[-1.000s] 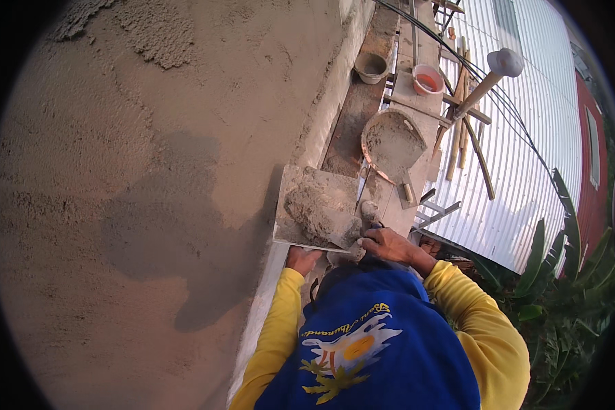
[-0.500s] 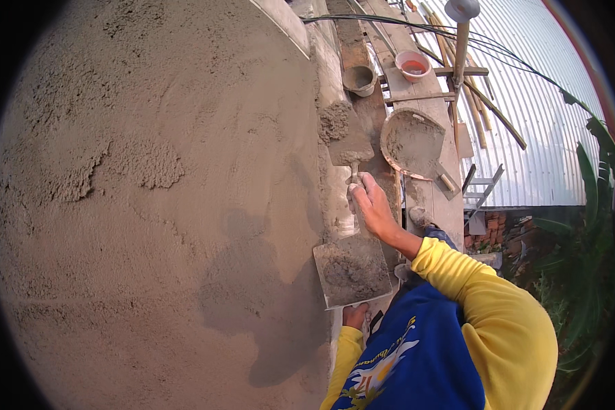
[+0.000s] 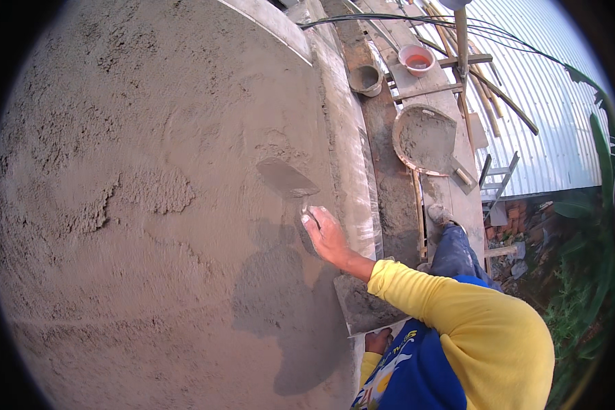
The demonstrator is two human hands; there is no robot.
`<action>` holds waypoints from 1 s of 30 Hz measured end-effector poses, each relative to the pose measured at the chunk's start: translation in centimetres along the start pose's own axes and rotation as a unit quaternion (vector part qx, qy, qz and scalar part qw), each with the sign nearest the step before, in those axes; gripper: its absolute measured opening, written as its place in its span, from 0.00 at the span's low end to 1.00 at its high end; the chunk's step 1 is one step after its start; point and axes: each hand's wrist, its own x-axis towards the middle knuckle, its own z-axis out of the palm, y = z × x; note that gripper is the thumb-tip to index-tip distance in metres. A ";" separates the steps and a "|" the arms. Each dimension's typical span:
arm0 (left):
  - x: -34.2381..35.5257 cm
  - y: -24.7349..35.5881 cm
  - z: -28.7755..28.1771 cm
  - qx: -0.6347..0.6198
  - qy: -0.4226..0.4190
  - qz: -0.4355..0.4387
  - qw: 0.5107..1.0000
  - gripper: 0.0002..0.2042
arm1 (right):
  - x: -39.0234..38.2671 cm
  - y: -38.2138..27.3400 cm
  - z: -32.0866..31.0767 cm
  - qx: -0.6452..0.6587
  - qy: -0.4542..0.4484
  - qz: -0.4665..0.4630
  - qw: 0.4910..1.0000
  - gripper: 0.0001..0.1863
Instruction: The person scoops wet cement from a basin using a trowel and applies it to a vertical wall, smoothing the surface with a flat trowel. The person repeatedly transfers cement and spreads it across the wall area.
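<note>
The right hand (image 3: 328, 236) grips a trowel (image 3: 287, 180), gray and wet, flat on the wall (image 3: 150, 205) at ten o'clock, while the left hand (image 3: 378, 339) holds a muddy board (image 3: 365, 307) below, pan (image 3: 425, 139) at one o'clock.

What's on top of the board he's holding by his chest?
Grey mortar lies on the board. The yellow sleeve covers its right part, so how much mortar is left there cannot be seen.

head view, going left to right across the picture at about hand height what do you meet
Rough plastered wall → trowel blade pressed on it → right hand on the handle → mortar-filled pan on the scaffold planks → corrugated metal sheeting → green leaves.
</note>
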 end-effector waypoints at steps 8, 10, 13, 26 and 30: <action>1.3 4.6 -0.5 -0.090 -0.004 -0.181 0.979 0.16 | 10.7 2.2 -3.4 0.513 -0.166 0.338 0.772 0.22; 1.7 5.1 -0.3 -0.118 0.007 -0.181 0.976 0.17 | 12.5 1.6 -3.3 0.541 -0.208 0.345 0.738 0.23; 1.2 3.7 0.8 -0.182 0.004 -0.210 0.961 0.18 | 11.9 -2.6 -2.2 0.486 -0.225 0.307 0.787 0.23; 2.6 8.0 -0.1 -0.023 0.026 -0.181 0.983 0.20 | 1.7 -3.0 -2.9 0.044 -0.237 0.030 0.970 0.25; 3.2 7.4 -0.3 -0.048 0.018 -0.160 0.986 0.18 | 5.9 4.9 -2.7 -0.042 -0.105 0.042 0.993 0.26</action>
